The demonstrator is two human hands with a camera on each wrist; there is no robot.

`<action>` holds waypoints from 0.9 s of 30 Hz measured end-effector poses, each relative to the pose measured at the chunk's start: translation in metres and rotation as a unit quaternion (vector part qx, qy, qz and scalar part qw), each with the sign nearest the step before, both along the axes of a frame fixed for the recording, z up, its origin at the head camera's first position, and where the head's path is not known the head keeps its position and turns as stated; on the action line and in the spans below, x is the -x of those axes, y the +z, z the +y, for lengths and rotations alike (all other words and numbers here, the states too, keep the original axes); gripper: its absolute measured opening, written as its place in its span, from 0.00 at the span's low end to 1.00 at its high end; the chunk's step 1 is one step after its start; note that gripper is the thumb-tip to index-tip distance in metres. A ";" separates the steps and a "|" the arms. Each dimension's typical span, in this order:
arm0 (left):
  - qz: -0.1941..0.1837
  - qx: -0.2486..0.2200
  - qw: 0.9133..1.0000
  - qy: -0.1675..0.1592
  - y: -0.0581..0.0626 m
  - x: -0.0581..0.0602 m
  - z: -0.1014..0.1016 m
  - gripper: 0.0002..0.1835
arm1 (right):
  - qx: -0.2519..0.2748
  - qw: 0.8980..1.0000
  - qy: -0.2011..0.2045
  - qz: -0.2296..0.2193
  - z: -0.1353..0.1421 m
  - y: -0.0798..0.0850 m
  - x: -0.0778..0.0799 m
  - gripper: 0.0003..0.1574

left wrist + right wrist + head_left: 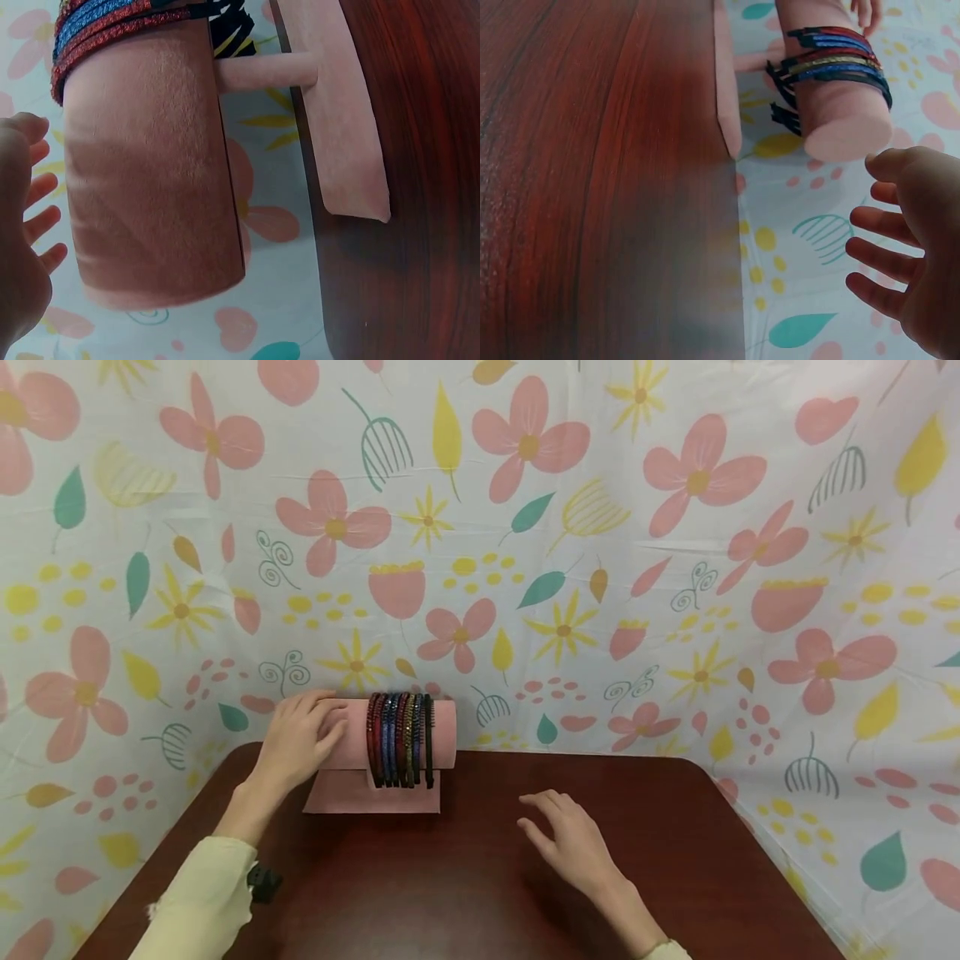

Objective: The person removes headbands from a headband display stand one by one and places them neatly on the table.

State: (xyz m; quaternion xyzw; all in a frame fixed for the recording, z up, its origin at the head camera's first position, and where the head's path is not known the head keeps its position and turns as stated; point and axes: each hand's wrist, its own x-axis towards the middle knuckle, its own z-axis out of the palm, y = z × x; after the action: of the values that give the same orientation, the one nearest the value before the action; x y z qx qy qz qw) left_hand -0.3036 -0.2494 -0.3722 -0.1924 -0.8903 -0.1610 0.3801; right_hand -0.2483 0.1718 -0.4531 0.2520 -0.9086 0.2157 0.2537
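Observation:
A pink velvet display stand, a padded roll on a flat base, stands at the back left of the table. Several glittery headbands in red, blue, gold and black circle the roll toward its right end. My left hand is at the roll's left end, fingers loosely bent and nothing held; in the left wrist view its fingertips are beside the bare part of the roll. My right hand hovers to the right of the stand, fingers relaxed and holding nothing, its thumb toward the roll's end.
The dark wooden table has rounded back corners. Right behind it hangs a floral-patterned sheet, also along both sides. A small black object shows at the left sleeve's cuff.

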 end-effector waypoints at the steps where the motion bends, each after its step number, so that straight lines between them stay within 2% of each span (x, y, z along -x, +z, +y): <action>1: -0.001 0.002 1.000 0.004 0.000 0.001 0.002 0.13 | 0.001 1.000 0.001 0.000 -0.001 -0.001 0.000 0.18; 6: -0.024 0.004 0.999 0.032 0.001 0.008 0.006 0.14 | 0.002 1.000 0.006 0.009 -0.005 -0.002 0.001 0.18; 12: -0.092 0.008 0.994 0.052 0.002 0.018 0.009 0.21 | 0.004 1.000 0.009 0.008 -0.008 0.001 0.001 0.17; 15: -0.108 0.024 0.991 0.070 0.002 0.021 0.011 0.25 | 0.005 1.000 0.010 0.010 -0.010 0.002 0.002 0.18; 20: -0.092 0.048 0.990 0.095 -0.008 0.023 0.010 0.26 | 0.004 1.000 0.017 0.012 -0.014 0.003 0.004 0.18; 27: -0.025 0.046 0.994 0.095 -0.021 0.024 0.007 0.23 | 0.011 1.000 0.029 0.001 -0.024 0.004 0.009 0.18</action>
State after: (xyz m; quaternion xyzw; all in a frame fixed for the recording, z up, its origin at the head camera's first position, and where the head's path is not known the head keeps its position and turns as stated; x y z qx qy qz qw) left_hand -0.3273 -0.2426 -0.3928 -0.1201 -0.9203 -0.0877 0.3619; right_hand -0.2577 0.1483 -0.4494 0.2759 -0.8982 0.2326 0.2510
